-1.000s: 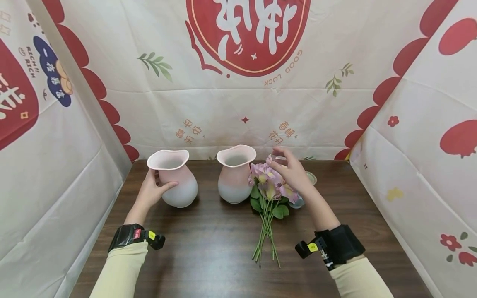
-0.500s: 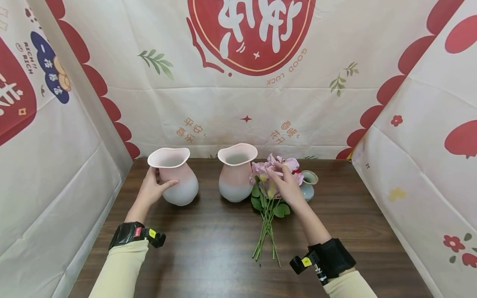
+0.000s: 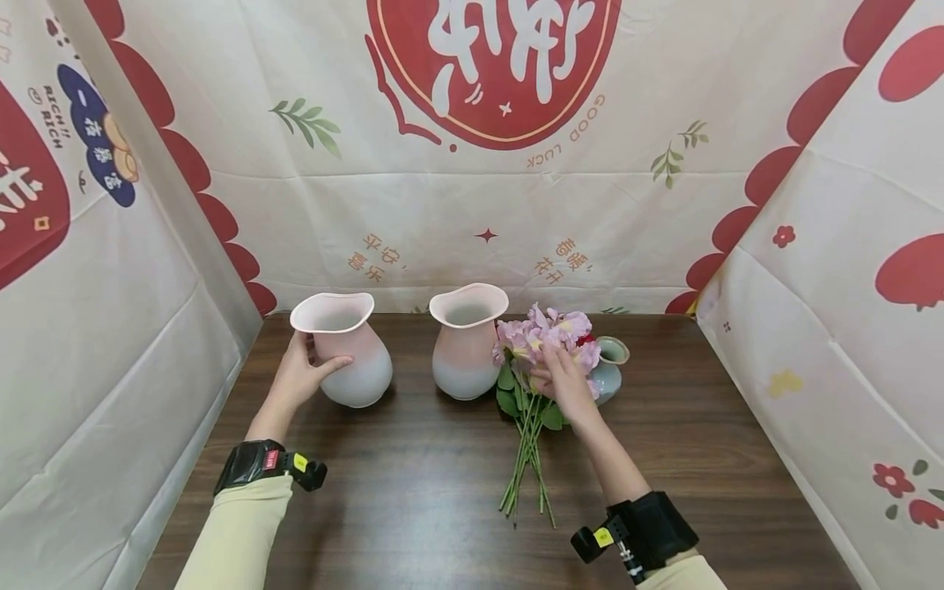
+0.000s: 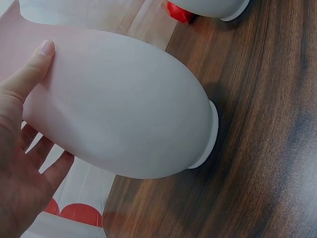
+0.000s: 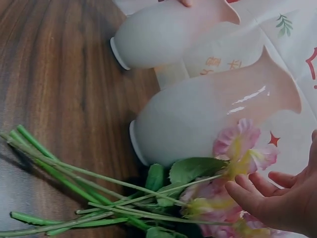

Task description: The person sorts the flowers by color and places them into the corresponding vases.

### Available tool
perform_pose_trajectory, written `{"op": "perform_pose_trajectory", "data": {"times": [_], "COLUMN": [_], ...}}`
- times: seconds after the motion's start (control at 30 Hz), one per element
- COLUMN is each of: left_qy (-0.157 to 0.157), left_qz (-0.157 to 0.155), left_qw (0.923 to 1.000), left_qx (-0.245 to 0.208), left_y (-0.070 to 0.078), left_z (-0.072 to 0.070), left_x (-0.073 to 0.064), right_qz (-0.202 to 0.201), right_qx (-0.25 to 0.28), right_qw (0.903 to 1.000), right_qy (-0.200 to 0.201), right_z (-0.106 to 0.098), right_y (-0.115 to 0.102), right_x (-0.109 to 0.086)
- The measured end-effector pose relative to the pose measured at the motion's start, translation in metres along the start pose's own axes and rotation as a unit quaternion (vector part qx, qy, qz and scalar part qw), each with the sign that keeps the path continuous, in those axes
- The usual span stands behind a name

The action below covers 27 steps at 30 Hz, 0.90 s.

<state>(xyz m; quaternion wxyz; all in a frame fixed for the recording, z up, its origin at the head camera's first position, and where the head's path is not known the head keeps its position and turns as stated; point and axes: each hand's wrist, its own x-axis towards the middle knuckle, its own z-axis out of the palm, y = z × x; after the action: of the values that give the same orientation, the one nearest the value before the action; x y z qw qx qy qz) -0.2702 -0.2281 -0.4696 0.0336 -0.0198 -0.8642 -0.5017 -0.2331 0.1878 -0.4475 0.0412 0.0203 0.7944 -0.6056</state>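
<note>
On the left, a pink-and-white vase point(image 3: 357, 369) with a wavy rim stands upright on the table. My left hand point(image 3: 297, 374) grips it around the neck, thumb on the front and fingers behind, as the left wrist view also shows. A matching vase point(image 3: 465, 360) stands at the middle. Beside that one lies a bunch of pink artificial flowers point(image 3: 542, 329), its green stems point(image 3: 528, 459) pointing toward me. My right hand point(image 3: 566, 387) is over the blossoms, fingers loosely bent and fingertips right at the petals in the right wrist view.
A small pale blue vase point(image 3: 608, 378) stands right of the flowers, partly covered by petals and my hand. Something red point(image 3: 586, 338) peeks out behind the pink blossoms. Printed cloth point(image 3: 442, 197) walls the brown table point(image 3: 413, 492) at the back and both sides.
My right hand has come down and toward me from above the blossoms to their lower part, uncovering more petals and the small blue vase. My left hand keeps its grip on the left vase.
</note>
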Motion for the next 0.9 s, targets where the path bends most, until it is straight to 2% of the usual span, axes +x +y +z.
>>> {"op": "perform_pose_trajectory", "data": {"times": [0.37,0.63,0.73,0.9], "left_qy": [-0.005,-0.002,-0.001,-0.002], "left_qz": [-0.001,-0.001,0.000,0.003], "left_qw": [1.0000,1.0000,1.0000,1.0000], "left_qx": [0.001,0.002,0.004,0.004], "left_y": [-0.002,-0.002,-0.002,-0.001], "left_z": [-0.001,0.000,0.000,0.000], "left_x": [-0.002,-0.002,-0.002,-0.002], "right_qz": [0.006,0.002,0.000,-0.020], "right_qx": [0.002,0.007,-0.011,-0.091], "right_qw": [0.9999,0.9998,0.9998,0.9956], "right_qy": [0.008,0.017,0.017,0.014], "right_z": [0.007,0.012,0.014,0.017], "right_y": [0.025,0.035,0.039,0.050], "right_x": [-0.007,-0.008,-0.008,-0.006]}}
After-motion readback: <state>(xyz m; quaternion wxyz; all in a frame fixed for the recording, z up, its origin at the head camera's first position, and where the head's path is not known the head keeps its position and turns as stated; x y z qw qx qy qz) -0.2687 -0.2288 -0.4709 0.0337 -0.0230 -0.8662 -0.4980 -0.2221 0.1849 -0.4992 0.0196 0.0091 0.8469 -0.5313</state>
